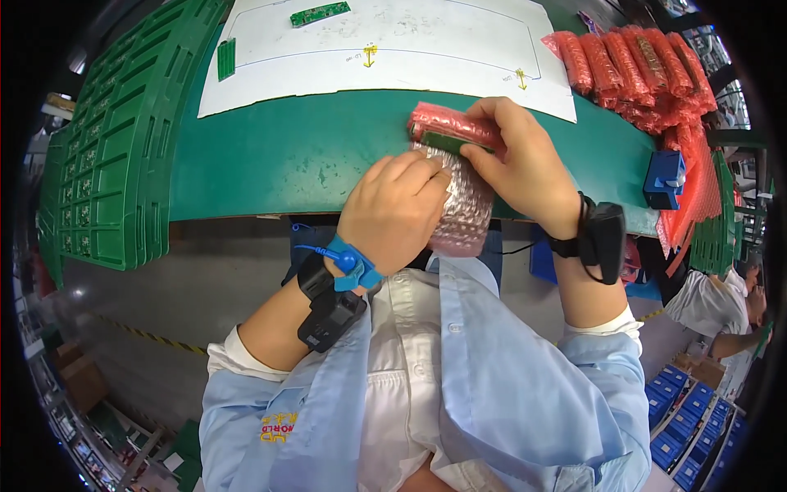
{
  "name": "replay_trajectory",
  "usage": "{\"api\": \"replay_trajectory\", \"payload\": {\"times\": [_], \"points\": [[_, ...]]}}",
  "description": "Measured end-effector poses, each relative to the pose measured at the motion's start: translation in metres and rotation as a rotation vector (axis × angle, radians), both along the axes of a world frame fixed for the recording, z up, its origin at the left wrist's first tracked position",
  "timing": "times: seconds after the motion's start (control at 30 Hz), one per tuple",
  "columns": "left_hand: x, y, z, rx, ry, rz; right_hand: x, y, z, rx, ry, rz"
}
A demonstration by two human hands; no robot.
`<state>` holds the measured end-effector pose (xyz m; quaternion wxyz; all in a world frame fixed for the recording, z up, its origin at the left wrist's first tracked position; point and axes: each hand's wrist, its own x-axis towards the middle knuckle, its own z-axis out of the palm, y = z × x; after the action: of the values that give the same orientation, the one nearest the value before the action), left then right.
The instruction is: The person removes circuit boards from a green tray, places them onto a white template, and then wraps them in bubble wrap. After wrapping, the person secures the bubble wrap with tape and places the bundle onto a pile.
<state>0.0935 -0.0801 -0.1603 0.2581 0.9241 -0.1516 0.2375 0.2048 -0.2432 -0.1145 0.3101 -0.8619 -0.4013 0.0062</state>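
My right hand (529, 164) is closed on a green circuit board (443, 141) partly wrapped in red bubble wrap (451, 121), with the thumb below and the fingers over the far side. A length of bubble wrap, paler and pinkish (466, 209), hangs from the board down over the table's near edge. My left hand (398, 209) grips the left side of that length, its fingers curled and their tips partly hidden. Two bare green circuit boards (320, 14) lie on a white sheet (287, 82) at the far side of the table.
On the right, several red bubble-wrapped bundles (631, 66) lie heaped beside loose red wrap (684, 205) and a blue tape dispenser-like holder (665, 179). Green slotted trays (115, 156) stand along the left of the green table (270, 164). Another person (713, 303) is at far right.
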Motion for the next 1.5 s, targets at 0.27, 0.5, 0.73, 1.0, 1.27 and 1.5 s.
{"api": "replay_trajectory", "payload": {"times": [0.27,0.5,0.73,1.0,1.27,1.5], "points": [[-0.004,0.005,0.001,-0.026,-0.032,0.044,-0.002,-0.002,-0.021,0.167,-0.375,0.201],[-0.005,0.005,-0.007,0.028,-0.133,-0.001,-0.013,-0.023,-0.02,0.092,-0.413,0.291],[-0.006,0.003,-0.014,0.036,-0.14,-0.022,0.024,-0.007,0.024,0.221,-0.163,0.087],[-0.003,0.004,-0.014,0.012,-0.155,0.005,0.099,0.129,0.038,-0.019,-0.142,0.138],[-0.001,0.002,-0.02,0.001,-0.202,-0.002,0.117,0.207,-0.002,-0.084,-0.284,0.325],[-0.002,0.004,-0.019,-0.072,-0.184,-0.046,0.114,0.188,0.023,-0.555,-0.081,0.144]]}}
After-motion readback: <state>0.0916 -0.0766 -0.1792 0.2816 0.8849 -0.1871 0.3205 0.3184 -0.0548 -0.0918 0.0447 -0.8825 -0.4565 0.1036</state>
